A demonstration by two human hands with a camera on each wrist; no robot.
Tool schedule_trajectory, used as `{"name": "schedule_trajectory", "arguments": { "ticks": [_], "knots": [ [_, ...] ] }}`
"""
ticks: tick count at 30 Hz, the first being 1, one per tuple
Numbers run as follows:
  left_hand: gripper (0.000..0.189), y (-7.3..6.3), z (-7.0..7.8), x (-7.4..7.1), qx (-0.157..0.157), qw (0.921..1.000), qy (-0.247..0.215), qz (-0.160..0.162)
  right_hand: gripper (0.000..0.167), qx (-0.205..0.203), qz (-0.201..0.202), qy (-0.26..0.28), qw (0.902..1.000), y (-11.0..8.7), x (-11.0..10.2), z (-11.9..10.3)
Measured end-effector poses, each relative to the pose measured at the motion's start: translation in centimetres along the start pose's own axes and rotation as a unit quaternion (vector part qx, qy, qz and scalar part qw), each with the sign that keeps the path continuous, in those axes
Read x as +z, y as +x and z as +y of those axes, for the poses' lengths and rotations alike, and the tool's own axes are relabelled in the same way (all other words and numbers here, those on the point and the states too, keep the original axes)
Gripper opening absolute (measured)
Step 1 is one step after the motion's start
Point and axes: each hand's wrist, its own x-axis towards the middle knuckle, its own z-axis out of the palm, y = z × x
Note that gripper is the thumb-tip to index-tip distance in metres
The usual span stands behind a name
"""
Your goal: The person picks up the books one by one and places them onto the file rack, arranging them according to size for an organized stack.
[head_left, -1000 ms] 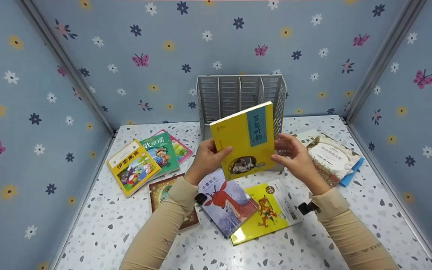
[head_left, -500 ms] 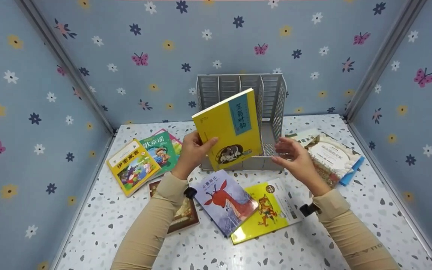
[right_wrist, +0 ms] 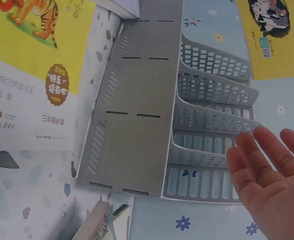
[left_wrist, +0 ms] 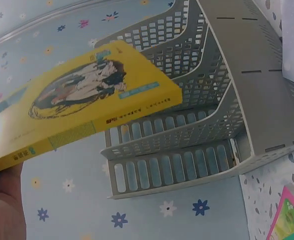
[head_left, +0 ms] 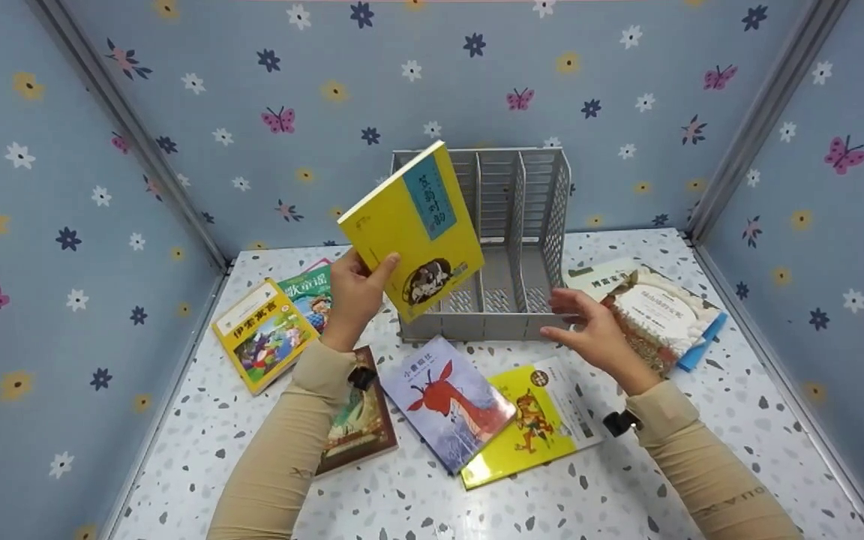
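Fingers of the left hand [head_left: 355, 294] grip the yellow book [head_left: 418, 244] by its spine edge, tilted before the gray rack [head_left: 486, 328], the right hand [head_left: 589, 328] loosely spread, holding nothing; we judge the book light, mildly flexible, slick-covered, best held mid-spine.

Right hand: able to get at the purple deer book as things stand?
Probably yes: the right hand looks empty, and the purple deer book lies uncovered, overlapping the yellow tiger book from above.
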Motion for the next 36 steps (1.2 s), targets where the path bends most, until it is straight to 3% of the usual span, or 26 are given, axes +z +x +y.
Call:
{"name": "schedule_trajectory", "arguments": {
  "ticks": [5,14,21,30,36],
  "knots": [
    [0.034,0.0,0.2,-0.2,-0.001,0.999,0.02,0.039,0.069,-0.002,-0.018,-0.022,0.9996,-0.2,0.3,0.7],
    [0.031,-0.2,-1.0,0.1,0.01,0.997,0.036,0.068,0.069,-0.008,-0.039,-0.05,0.9979,-0.6,0.6,2.1],
    [0.03,-0.2,-1.9,0.4,0.002,0.9942,0.05,0.095,0.072,-0.004,-0.078,-0.106,0.9913,-0.8,1.3,2.7],
    [0.028,0.1,-3.4,1.1,0.026,0.9857,0.074,0.149,0.072,-0.001,-0.109,-0.147,0.9832,-1.3,1.8,3.6],
    [0.029,0.4,-4.2,1.8,0.02,0.9847,0.081,0.153,0.072,-0.009,-0.112,-0.167,0.9796,-1.6,2.3,4.0]
  ]
}}
